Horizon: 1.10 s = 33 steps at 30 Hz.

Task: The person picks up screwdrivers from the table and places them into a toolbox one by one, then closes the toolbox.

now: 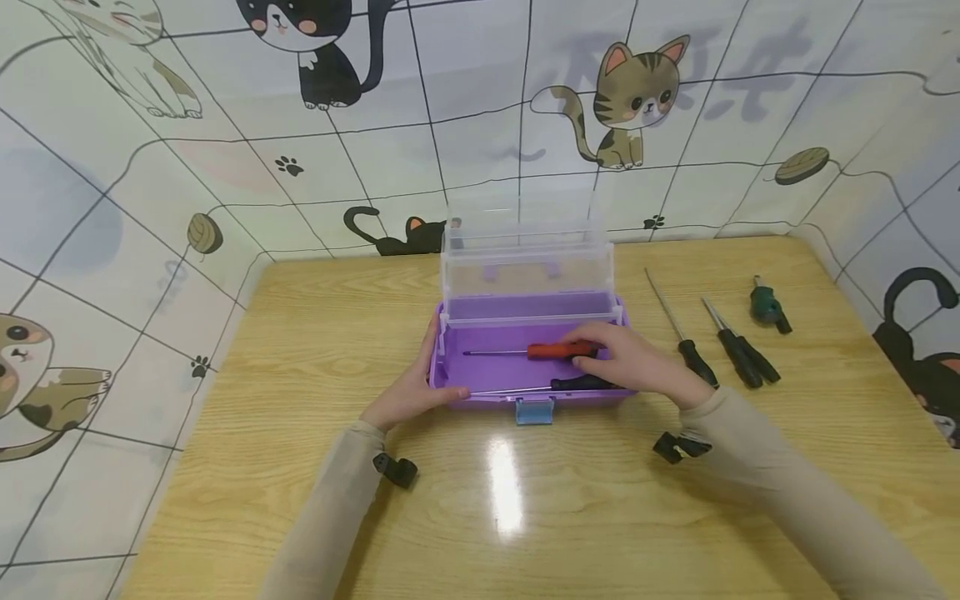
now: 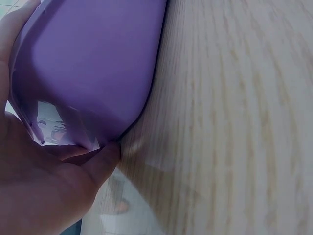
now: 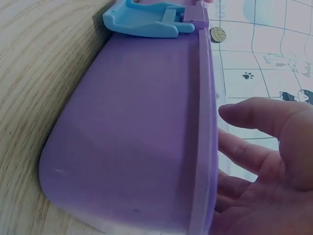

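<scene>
A purple toolbox (image 1: 491, 336) stands on the table with its clear lid raised. My left hand (image 1: 411, 390) grips the box's left end, thumb at the front corner and fingers along the side. Inside lie a red-handled screwdriver (image 1: 546, 352) and, along the front wall, a black-handled screwdriver (image 1: 566, 384). My right hand (image 1: 626, 358) reaches over the box's right part, its fingers at the red handle's end. In the right wrist view the thumb (image 3: 254, 113) is spread from the fingers, with nothing seen between them; the other fingertips are hidden behind the rim.
Right of the box lie a long black-handled screwdriver (image 1: 696, 362), two more black-handled tools (image 1: 742, 357) side by side, and a short green-and-black tool (image 1: 767, 307). A blue latch (image 1: 534, 412) hangs on the box front. A cat-patterned wall covering (image 1: 480, 150) surrounds the table (image 1: 337, 333).
</scene>
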Each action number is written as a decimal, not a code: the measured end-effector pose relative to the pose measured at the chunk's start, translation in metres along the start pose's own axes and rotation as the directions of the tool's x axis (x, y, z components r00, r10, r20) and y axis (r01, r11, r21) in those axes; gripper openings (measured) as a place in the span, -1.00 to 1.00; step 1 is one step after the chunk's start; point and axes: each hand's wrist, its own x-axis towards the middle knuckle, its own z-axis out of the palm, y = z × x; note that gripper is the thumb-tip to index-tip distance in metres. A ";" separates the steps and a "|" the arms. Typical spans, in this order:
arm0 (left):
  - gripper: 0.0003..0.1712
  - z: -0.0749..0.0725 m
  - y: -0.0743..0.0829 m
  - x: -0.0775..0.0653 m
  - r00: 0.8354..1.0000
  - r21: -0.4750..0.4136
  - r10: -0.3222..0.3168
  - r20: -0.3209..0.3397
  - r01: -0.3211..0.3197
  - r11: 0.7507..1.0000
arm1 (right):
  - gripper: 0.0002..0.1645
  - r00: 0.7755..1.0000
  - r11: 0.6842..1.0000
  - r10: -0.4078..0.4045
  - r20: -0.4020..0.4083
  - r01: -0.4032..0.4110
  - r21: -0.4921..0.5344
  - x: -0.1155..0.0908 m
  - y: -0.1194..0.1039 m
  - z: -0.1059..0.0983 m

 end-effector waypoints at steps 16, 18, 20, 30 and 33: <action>0.38 0.001 0.030 -0.008 0.999 0.001 -0.027 0.023 0.027 1.000 | -0.67 0.992 0.973 0.130 -0.001 -0.128 0.191 -0.017 -0.003 -0.018; 0.38 0.001 0.030 -0.008 0.999 0.004 -0.027 0.023 0.027 1.000 | -0.67 0.992 0.973 0.122 -0.019 -0.116 0.198 -0.019 -0.001 -0.021; 0.38 0.001 0.030 -0.008 0.999 0.010 -0.023 0.023 0.023 1.000 | -0.67 0.993 0.974 0.108 -0.037 -0.098 0.204 -0.020 0.002 -0.023; 0.36 0.001 0.033 -0.009 1.000 0.013 0.006 0.026 -0.006 1.000 | -0.64 0.989 0.965 0.143 -0.045 -0.129 0.230 -0.027 0.008 -0.034; 0.37 0.001 0.031 -0.009 1.000 0.003 0.013 0.020 -0.013 1.000 | -0.63 0.983 0.963 0.175 -0.049 -0.161 0.215 -0.029 0.006 -0.037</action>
